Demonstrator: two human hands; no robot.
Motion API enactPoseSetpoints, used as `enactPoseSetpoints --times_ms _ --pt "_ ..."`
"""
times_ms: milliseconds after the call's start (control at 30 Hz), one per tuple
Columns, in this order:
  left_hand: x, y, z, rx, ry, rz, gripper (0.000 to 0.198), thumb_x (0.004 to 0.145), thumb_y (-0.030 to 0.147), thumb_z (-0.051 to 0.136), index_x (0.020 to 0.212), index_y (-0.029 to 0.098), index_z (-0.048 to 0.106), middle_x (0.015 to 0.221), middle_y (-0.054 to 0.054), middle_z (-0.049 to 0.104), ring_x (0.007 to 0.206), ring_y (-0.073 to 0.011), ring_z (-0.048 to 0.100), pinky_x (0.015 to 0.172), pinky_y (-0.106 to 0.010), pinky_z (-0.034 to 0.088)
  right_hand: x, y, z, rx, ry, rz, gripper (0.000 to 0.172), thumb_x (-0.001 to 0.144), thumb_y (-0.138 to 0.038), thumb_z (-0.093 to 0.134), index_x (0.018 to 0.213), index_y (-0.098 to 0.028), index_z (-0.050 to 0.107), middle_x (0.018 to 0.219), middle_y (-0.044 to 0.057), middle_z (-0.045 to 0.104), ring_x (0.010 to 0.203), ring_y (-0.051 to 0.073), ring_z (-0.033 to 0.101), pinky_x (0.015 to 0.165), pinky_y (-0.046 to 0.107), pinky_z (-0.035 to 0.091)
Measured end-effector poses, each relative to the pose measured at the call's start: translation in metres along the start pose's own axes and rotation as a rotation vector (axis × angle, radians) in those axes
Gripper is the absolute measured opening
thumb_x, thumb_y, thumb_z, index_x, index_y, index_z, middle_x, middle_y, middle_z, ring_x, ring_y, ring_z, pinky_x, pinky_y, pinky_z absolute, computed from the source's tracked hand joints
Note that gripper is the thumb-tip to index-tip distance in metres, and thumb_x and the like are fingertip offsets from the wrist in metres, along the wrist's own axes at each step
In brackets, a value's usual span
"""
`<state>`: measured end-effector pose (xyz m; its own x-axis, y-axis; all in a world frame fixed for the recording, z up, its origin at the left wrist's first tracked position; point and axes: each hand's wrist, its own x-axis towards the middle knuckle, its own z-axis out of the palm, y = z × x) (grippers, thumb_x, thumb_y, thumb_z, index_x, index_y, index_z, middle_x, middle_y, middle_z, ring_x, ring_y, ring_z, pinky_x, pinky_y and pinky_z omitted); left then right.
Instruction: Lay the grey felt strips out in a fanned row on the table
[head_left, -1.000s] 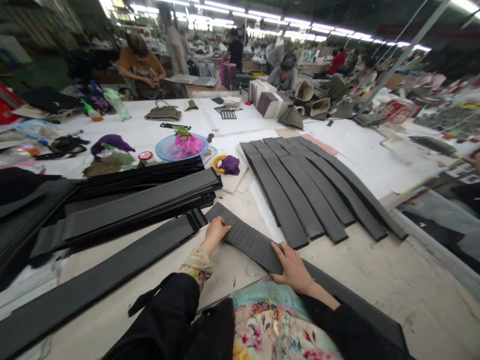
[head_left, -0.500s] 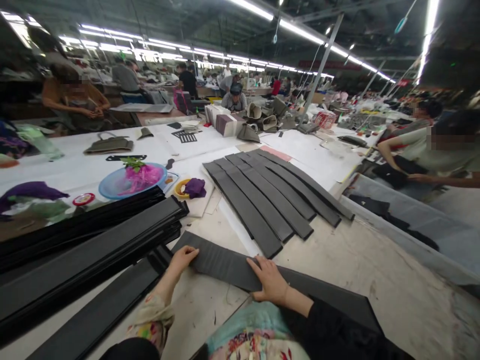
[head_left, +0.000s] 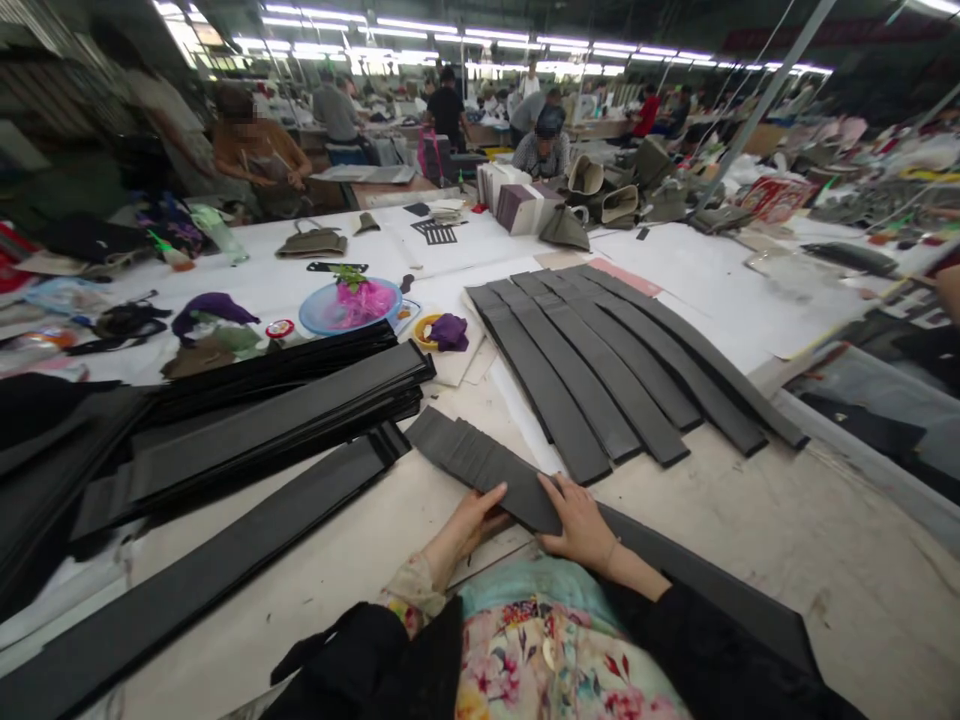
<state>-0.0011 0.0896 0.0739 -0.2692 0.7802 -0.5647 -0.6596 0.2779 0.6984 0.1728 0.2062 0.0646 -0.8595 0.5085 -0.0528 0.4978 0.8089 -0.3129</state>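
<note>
Item: left hand (head_left: 466, 525), grip cupped against the lower edge of a dark grey strip (head_left: 484, 465), closure unclear. Right hand (head_left: 577, 522), grip open, fingers spread on the strip's end. The strip lies on the worktop (head_left: 832, 590) between both hands; its surface is matte, ridged and layered. Judged light, fairly stiff, not slippery; best taken by its long edges. Beyond: long black strip (head_left: 202, 560), stacked black strips (head_left: 277, 425), fanned grey strips (head_left: 592, 370), blue basin (head_left: 349, 308), seated co-worker (head_left: 544, 150).
</note>
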Motion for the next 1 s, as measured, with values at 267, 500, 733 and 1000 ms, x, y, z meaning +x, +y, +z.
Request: enactPoseSetpoints --times_ms 267,500,733,1000 --pt "-0.01 0.001 0.019 0.071 0.136 0.3 0.056 0.06 0.033 0.073 0.109 0.01 0.055 0.113 -0.015 0.061 0.106 -0.0257 0.056 0.095 -0.039 0.044 0.004 0.02 -0.026 0.432 -0.028 -0.002 0.089 0.07 -0.053 0.056 0.139 -0.013 0.017 0.133 0.016 0.04 0.12 0.025 0.039 0.099 0.042 0.032" --pt "-0.024 0.004 0.029 0.239 0.2 0.396 0.048 0.061 0.035 0.071 0.1 0.009 0.06 0.108 -0.013 0.064 0.106 -0.0251 0.056 0.098 -0.039 0.04 -0.006 0.066 -0.051 0.633 -0.258 0.126 0.051 0.076 -0.056 0.046 0.106 -0.016 0.058 0.103 0.009 0.063 0.096 0.023 0.057 0.086 0.036 0.044" --pt "-0.035 0.01 0.05 0.562 0.204 0.539 0.022 0.069 0.03 0.064 0.087 0.017 0.066 0.094 -0.006 0.069 0.096 -0.0224 0.06 0.095 -0.036 0.042 -0.03 0.094 -0.055 0.625 -0.378 0.176 0.049 0.077 -0.058 0.043 0.091 -0.015 0.062 0.089 0.005 0.065 0.086 0.022 0.059 0.077 0.033 0.046" --pt "-0.034 0.009 0.054 0.559 0.199 0.455 0.019 0.064 0.032 0.068 0.079 0.02 0.067 0.078 -0.004 0.07 0.094 -0.0243 0.061 0.089 -0.033 0.046 -0.027 0.088 -0.056 0.58 -0.352 0.173 0.048 0.077 -0.06 0.041 0.086 -0.016 0.06 0.087 0.004 0.064 0.084 0.021 0.058 0.076 0.032 0.045"
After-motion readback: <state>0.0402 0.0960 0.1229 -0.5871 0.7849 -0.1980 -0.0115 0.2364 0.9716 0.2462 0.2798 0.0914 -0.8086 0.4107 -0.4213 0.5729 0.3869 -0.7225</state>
